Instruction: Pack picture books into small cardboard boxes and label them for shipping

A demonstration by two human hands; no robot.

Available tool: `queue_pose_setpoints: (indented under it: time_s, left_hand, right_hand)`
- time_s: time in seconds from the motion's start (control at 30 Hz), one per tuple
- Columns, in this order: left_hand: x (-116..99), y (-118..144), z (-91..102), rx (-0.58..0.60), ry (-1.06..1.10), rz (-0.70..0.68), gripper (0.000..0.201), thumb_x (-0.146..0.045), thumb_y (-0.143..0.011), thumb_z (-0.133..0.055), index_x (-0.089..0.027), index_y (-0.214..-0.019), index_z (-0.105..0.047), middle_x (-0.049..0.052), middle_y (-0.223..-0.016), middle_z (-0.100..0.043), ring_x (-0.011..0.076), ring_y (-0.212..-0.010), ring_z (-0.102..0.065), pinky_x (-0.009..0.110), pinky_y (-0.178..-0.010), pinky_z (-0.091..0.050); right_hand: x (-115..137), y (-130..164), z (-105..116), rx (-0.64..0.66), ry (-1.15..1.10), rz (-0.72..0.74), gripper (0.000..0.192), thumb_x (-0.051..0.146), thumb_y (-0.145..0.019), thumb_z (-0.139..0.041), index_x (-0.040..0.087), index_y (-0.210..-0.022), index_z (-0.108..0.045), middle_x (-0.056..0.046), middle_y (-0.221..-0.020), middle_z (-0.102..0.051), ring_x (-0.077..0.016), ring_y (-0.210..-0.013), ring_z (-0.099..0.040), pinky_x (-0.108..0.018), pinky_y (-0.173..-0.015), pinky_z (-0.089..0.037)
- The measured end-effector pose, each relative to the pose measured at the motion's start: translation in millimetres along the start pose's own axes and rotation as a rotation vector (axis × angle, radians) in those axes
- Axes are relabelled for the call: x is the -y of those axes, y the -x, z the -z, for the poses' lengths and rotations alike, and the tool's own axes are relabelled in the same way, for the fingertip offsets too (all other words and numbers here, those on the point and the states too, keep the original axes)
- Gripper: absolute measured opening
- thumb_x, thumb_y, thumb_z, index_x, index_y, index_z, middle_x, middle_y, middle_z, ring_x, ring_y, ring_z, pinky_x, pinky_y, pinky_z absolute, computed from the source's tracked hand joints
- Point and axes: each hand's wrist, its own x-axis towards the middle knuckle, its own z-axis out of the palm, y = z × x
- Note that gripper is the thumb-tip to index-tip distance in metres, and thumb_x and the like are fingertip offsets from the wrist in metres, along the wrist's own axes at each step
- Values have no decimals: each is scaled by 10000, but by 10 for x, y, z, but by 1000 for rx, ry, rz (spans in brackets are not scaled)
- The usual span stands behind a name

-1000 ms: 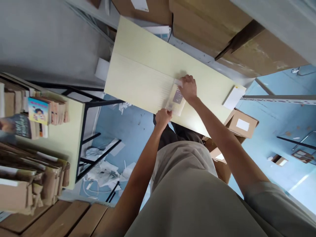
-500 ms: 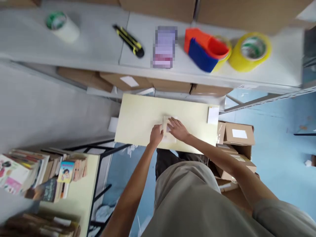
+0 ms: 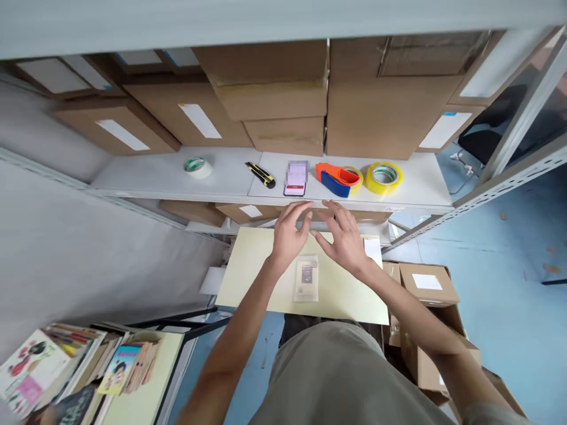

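Both of my hands are raised above the pale yellow tabletop, just in front of the shelf edge. My left hand (image 3: 289, 235) holds nothing, its fingers bent and apart from the thumb. Facing it, my right hand (image 3: 345, 241) is empty too, with fingers spread. A smartphone (image 3: 295, 188) lies on the shelf just beyond my fingertips, most of its screen pixelated. Below and between my wrists, a small flat book (image 3: 306, 280) in what looks like a clear wrapper rests on the tabletop (image 3: 252, 277). Neither hand touches it.
On the shelf (image 3: 155, 183) lie a utility knife (image 3: 260, 175), white tape (image 3: 198, 168), an orange-blue tape dispenser (image 3: 335, 180) and yellow tape (image 3: 384, 177). Cardboard boxes (image 3: 283, 97) stand behind. Books (image 3: 119, 369) are at lower left, and cartons (image 3: 427, 283) at right.
My hands have lifted off the wrapped book and moved forward towards the shelf, leaving the book on the tabletop. The view has tilted up, showing more of the shelf and boxes.
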Motion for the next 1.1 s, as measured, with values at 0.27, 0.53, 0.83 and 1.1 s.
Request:
queue_pose_setpoints:
  time_s: [0.27,0.53,0.83,1.1]
  left_hand:
    - [21,-118,541,-173,-81,-11,459,-315,-1181,-534,-332,-1590,-742,120,-1511,-808,284,-1449,-783,470,-1261,-672]
    - [693,89,1112,-140,-158,72,463,-361,-1177,-588,-309,-1624,-698,143,-1693,-720,311,-1593,-702,492,-1305,-640]
    - [1313,611,1290,15,-10,76,296,-223,-1165,-626,-272,-1397,-803,105,-1451,-850,292,-1404,-810,496,-1264,-670]
    - [1690,885,1143,175,41,105,307,-165,-1142,-641,-276,-1380,-799,91,-1460,-852,304,-1429,-789,541,-1294,-657]
  right_hand:
    - [606,-836,-215,46,62,101,630,301,-1162,-429,316,-1759,-632,-116,-1847,-587,-399,-1772,-496,-678,-1422,-493]
    - [871,-1746,-1012,52,-19,121,432,258,-1143,-528,227,-1509,-754,-179,-1789,-621,-413,-1676,-541,-623,-1369,-500]
    - [601,-2525,-1775,262,261,-252,478,163,-1150,-566,52,-1604,-668,-300,-1648,-684,-420,-1528,-629,-559,-1286,-536]
    - [449,-2556,-2034,269,363,-323,437,125,-1152,-546,66,-1571,-653,-293,-1561,-739,-414,-1500,-656,-567,-1260,-554]
